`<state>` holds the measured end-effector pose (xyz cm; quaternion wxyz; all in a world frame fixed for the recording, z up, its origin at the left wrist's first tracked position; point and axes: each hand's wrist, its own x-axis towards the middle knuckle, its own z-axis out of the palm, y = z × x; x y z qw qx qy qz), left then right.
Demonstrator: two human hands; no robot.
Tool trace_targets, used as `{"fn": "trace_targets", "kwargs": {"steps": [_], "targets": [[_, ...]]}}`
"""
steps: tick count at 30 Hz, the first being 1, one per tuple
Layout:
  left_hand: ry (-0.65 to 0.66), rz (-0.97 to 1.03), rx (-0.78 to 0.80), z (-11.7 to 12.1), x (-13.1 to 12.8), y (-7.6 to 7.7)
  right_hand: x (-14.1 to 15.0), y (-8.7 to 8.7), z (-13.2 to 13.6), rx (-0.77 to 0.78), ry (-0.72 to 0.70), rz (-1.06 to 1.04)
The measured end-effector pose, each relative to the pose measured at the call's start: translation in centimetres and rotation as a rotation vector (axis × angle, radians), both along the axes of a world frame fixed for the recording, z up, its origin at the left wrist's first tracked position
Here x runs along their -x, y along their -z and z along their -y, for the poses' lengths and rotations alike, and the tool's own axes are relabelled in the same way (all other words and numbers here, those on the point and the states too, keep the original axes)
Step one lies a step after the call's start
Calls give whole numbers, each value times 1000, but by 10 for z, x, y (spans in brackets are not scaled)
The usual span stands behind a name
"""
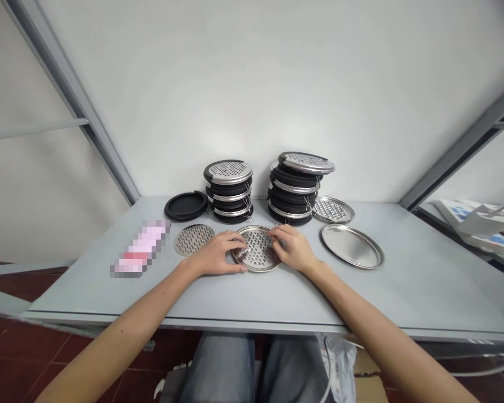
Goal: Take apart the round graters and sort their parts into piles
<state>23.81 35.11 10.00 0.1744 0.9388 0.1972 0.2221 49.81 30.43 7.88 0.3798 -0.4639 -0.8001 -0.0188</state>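
Observation:
A round metal grater disc lies flat inside a shallow rimmed metal dish on the table in front of me. My left hand grips its left side, thumb at the near rim and fingers over the perforated face. On the right side, my right hand has its fingers bent onto the rim and the disc's edge. Left of my left hand lies a loose perforated grater disc. A plain shallow metal dish rests to the right of my right hand.
Two stacks of black-rimmed graters, a left stack and a taller right stack, stand by the wall. Nearby are a black round holder and another grater in a dish. A blurred pink item lies left.

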Motion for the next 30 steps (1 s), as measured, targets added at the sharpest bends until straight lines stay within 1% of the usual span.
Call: {"fn": "trace_targets", "kwargs": {"steps": [5,8,11,15,16,18,20,21,24,26,28,30], "targets": [[6,-34,12,-1,1,1,-1,6,-8,111,-89,9],[2,-32,3,-1,1,2,-4,5,-9,154,-81,2],[3,-21,5,-1,2,0,-4,0,-10,210,-47,-24],[48,-21,36,-2,6,-4,-2,-12,-20,295,-69,16],[50,-16,36,-2,7,-5,-1,-15,-24,281,-56,32],[17,-3,25,-4,9,-4,0,-18,-30,194,9,49],[-38,-11,11,-6,9,-2,0,-17,-34,92,57,69],[-60,-27,8,-6,8,-1,0,-15,-35,61,54,88],[-95,-77,14,-7,7,3,-4,-8,-32,51,-24,140],[-94,-90,34,-6,7,3,-8,-5,-29,69,-59,155],[-63,-84,56,-5,7,2,-11,-4,-27,89,-64,156],[-11,-76,73,-2,8,-2,-15,-6,-25,91,-34,119]]}}
